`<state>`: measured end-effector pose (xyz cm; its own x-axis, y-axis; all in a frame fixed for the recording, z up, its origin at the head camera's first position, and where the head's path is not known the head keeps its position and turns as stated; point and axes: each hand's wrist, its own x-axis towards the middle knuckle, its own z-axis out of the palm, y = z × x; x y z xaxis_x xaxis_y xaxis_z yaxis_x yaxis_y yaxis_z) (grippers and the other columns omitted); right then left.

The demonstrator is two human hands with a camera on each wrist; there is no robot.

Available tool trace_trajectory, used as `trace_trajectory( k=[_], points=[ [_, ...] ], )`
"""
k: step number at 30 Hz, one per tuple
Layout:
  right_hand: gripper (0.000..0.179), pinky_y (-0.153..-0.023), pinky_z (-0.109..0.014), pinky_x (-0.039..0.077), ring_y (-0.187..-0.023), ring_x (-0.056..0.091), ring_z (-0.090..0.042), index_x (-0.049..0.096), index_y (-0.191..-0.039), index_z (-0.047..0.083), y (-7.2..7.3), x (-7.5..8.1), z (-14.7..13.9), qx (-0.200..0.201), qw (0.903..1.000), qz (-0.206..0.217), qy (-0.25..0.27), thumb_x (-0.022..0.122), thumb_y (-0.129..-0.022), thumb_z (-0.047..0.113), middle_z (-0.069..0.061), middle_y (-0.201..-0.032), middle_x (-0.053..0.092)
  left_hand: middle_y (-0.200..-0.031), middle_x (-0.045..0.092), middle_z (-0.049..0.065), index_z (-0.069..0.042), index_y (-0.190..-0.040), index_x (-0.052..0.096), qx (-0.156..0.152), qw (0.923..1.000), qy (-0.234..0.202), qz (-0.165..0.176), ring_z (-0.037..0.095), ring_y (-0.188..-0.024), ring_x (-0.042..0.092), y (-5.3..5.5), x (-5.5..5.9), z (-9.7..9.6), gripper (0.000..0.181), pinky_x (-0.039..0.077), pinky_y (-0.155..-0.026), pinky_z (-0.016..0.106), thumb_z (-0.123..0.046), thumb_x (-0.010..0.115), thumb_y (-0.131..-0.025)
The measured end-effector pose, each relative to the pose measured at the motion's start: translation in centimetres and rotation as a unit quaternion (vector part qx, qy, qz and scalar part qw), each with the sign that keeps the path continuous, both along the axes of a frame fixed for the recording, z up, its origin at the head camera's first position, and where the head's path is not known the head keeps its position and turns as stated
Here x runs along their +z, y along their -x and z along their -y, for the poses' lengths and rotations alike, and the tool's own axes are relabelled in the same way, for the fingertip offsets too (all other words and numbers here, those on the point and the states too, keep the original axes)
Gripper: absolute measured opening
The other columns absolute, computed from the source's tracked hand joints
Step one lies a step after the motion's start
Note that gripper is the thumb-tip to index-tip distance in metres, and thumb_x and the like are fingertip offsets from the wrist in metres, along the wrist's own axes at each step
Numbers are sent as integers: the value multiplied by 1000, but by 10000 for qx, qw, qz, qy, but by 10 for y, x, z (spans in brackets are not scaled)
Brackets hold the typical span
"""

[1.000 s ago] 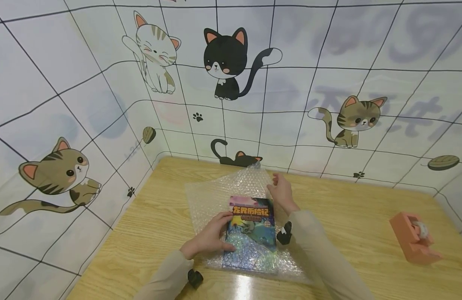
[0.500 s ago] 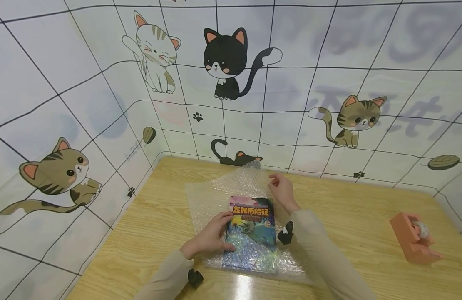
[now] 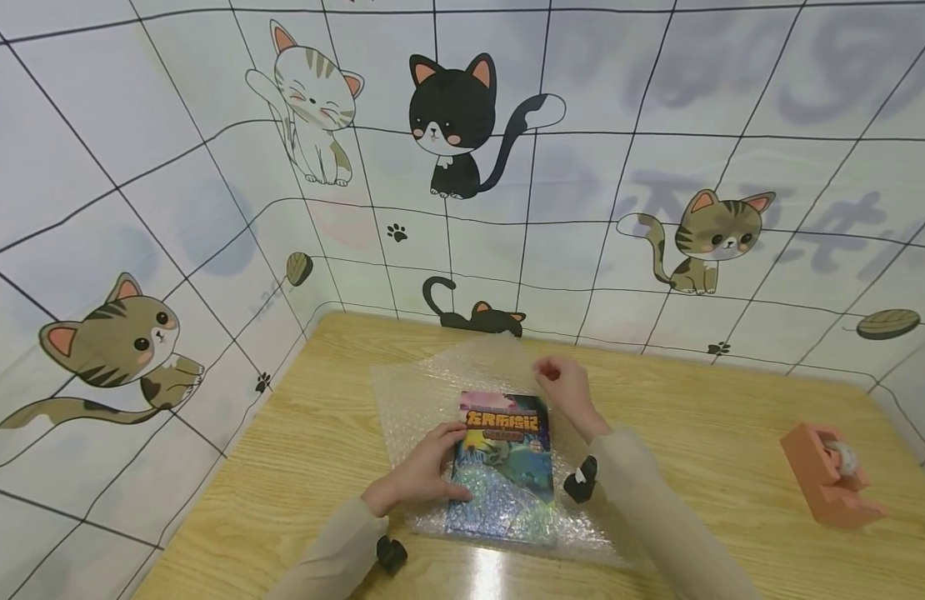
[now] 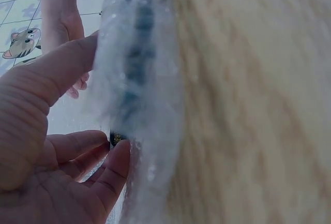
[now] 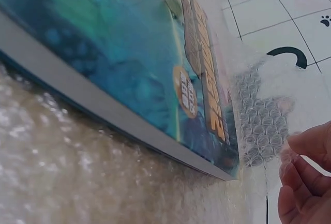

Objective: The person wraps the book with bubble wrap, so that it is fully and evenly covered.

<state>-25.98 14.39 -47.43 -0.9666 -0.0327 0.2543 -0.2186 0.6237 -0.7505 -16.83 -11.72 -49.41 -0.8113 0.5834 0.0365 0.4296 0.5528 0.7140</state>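
A colourful book (image 3: 503, 450) with orange lettering lies on a sheet of bubble wrap (image 3: 410, 392). A fold of the wrap covers the book's near half. My left hand (image 3: 425, 467) rests at the book's left side, thumb and fingers spread, with the thumb on the wrapped part. In the left wrist view its thumb touches the bubble wrap (image 4: 145, 74) and the fingertips sit at the book's edge. Beyond the book's far right corner, my right hand (image 3: 566, 387) pinches the bubble wrap (image 5: 261, 125) between thumb and fingers.
An orange tape dispenser (image 3: 830, 475) with a roll of tape stands at the right of the wooden table (image 3: 702, 442). A white gridded backdrop (image 3: 575, 75) with cartoon cats rises behind and on the left.
The far corner of the bubble wrap has come down and no longer overlaps the black cat on the backdrop as much. My right hand has shifted slightly; the left hand stays in place.
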Motion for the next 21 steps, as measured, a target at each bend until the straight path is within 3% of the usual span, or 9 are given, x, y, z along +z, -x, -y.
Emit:
trace_trajectory(
  k=[6, 13, 21],
  points=[
    [6, -67, -32, 49, -76, 60, -23, 68, -89, -1, -15, 5, 1, 272, 9996, -8, -118, 64, -85, 0, -10, -82, 66, -143, 34, 16, 8, -136, 39, 0, 10000, 56, -17, 33, -133, 30, 0, 1, -1, 88, 28, -107, 47, -26, 84, -69],
    [4, -66, -37, 50, -77, 61, -24, 68, -85, -2, -29, 4, -1, 620, 9965, -302, -482, 67, -84, 2, -8, -80, 66, -143, 35, 17, 9, -136, 39, -23, 10000, 23, -84, 34, -133, 31, 0, 1, -2, 88, 29, -106, 48, -26, 84, -68],
    [9, -67, -39, 52, -75, 61, -25, 69, -77, 3, -39, -2, -2, 934, 9908, -590, -779, 71, -75, -6, -7, -78, 65, -139, 36, 24, 15, -131, 40, -198, 9976, -168, -640, 41, -128, 34, -2, 2, 0, 87, 31, -104, 50, -31, 82, -71]
  ],
)
